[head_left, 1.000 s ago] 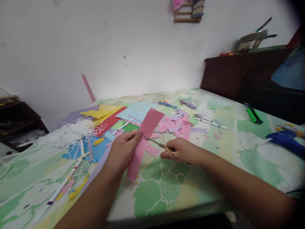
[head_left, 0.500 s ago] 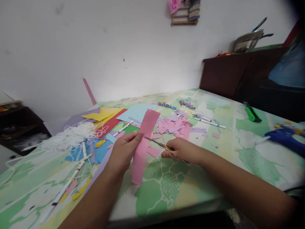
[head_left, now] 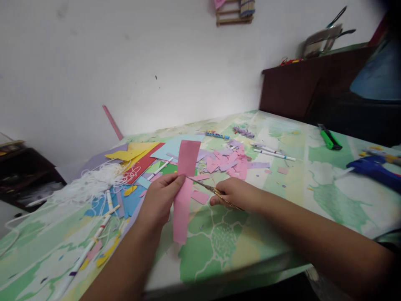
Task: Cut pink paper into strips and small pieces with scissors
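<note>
My left hand [head_left: 164,194] pinches a pink paper strip [head_left: 181,215] at its left edge, about halfway along, holding it up over the table. In my right hand [head_left: 236,193] is a pair of scissors [head_left: 214,191] with gold-coloured handles. Their blades reach across the strip from the right, with the tips close to my left thumb. The upper part of the strip looks darker and leans slightly back. Behind it lies a heap of pink and purple paper scraps [head_left: 228,161]. One small pink piece [head_left: 199,196] rests just under the blades.
White string [head_left: 94,184] is tangled at the left, beside yellow paper [head_left: 133,151] and red paper [head_left: 145,161]. White sticks [head_left: 274,154] lie past the scraps. A green box cutter [head_left: 329,139] and a blue glue gun [head_left: 372,169] are at the right.
The pink strip's upper part has swung left, so it stands more upright. Both hands keep their grips, the scissors still at the strip's middle. The camera view has shifted slightly.
</note>
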`<state>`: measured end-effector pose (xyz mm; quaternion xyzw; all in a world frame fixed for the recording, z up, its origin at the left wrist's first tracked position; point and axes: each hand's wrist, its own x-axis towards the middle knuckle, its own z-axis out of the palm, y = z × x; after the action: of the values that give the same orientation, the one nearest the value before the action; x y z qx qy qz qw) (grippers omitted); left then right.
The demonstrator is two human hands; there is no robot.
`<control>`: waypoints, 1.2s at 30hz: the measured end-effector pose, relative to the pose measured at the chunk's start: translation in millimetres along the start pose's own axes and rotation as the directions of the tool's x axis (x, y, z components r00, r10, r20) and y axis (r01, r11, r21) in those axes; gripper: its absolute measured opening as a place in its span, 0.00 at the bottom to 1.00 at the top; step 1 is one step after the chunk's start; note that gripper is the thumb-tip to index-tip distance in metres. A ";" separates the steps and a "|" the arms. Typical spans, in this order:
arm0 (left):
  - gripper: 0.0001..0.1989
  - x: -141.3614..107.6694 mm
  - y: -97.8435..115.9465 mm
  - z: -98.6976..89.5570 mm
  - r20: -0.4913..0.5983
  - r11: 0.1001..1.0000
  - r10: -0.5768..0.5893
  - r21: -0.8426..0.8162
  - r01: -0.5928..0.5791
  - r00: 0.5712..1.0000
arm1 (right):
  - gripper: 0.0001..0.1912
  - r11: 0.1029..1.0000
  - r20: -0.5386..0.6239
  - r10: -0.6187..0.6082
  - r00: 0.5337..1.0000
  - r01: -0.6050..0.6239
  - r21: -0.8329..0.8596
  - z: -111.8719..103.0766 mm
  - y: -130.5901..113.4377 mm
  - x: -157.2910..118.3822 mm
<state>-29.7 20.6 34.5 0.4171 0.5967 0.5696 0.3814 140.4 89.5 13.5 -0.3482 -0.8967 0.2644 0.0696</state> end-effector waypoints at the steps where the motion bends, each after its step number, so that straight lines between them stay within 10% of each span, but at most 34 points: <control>1: 0.11 -0.4 0.5 0.3 -0.009 1.000 -0.008 0.003 0.008 1.000 | 0.27 1.000 -0.001 0.002 1.000 -0.002 -0.002 0.2 -0.1 -0.4; 27: 0.09 -0.8 11.4 -11.1 0.061 0.973 -0.104 0.213 0.089 0.993 | 0.24 0.997 -0.031 -0.009 0.999 0.007 -0.077 -13.4 3.9 -6.2; 36: 0.06 -6.9 14.8 -9.6 0.250 0.888 -0.122 0.460 -0.007 0.960 | 0.15 0.834 -0.335 0.019 0.942 0.170 0.525 -14.2 17.4 1.9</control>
<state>-35.2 10.7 49.8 0.5512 0.6678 0.3389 0.3679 153.6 107.6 16.4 -0.3164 -0.7726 0.4450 0.3241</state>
